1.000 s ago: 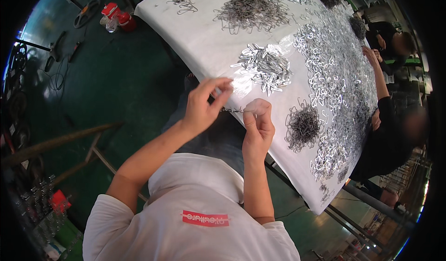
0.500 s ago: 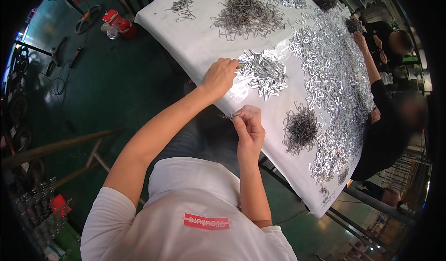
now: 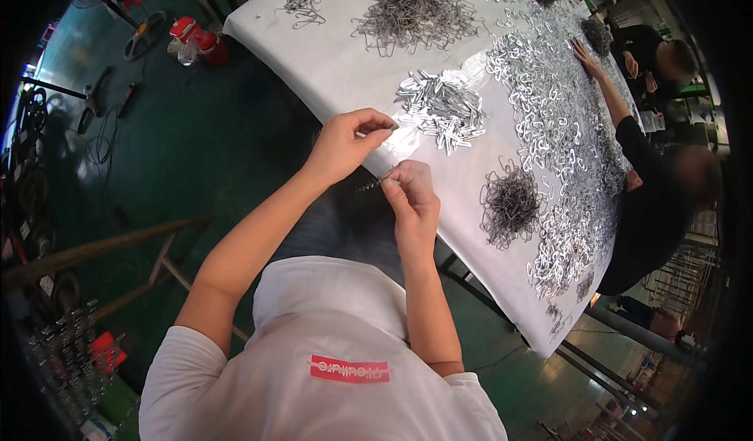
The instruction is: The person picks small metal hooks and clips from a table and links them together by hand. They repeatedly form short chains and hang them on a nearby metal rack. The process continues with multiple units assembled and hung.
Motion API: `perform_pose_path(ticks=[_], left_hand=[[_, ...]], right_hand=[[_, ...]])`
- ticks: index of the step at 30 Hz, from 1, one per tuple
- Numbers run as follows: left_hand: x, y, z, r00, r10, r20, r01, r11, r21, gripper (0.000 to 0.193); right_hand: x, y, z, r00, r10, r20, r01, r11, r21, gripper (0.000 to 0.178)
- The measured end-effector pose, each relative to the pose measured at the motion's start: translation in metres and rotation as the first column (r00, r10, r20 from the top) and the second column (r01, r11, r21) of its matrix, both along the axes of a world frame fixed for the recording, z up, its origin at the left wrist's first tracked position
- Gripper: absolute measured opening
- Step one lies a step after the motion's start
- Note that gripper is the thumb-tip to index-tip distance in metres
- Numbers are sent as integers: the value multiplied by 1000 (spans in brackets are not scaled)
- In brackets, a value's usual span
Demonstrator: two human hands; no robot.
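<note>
the right hand (image 3: 412,194) pinches a small dark spring (image 3: 370,183) just off the edge of the white table (image 3: 345,72). the left hand (image 3: 345,141) has curled fingers pinching a tiny metal bit, near the pile of shiny clips (image 3: 441,110).

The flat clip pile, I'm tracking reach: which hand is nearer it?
Left. The left hand is at the clip pile's edge; the right hand sits lower, farther back.

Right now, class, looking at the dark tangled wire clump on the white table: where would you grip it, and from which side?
Probably from above: the wire clump lies low and loose on the table, clear of the flat clips, so fingers can close over its raised middle.
</note>
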State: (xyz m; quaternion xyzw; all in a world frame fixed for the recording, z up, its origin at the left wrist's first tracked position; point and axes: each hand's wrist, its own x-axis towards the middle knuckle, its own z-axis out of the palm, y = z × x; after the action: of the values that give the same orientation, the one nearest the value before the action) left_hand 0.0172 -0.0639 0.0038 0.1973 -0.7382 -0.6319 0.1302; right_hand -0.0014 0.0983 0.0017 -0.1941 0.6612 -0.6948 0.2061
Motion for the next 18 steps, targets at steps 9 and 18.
perform_pose_path(ticks=[9,18], left_hand=[[39,9,38,999,-10,-37,19,963,270,14],[44,0,25,982,-16,-188,23,999,37,13]], right_hand=[[-5,-11,0,998,31,-62,-28,999,37,10],[-27,-16,-4,989,146,5,-146,983,107,13]])
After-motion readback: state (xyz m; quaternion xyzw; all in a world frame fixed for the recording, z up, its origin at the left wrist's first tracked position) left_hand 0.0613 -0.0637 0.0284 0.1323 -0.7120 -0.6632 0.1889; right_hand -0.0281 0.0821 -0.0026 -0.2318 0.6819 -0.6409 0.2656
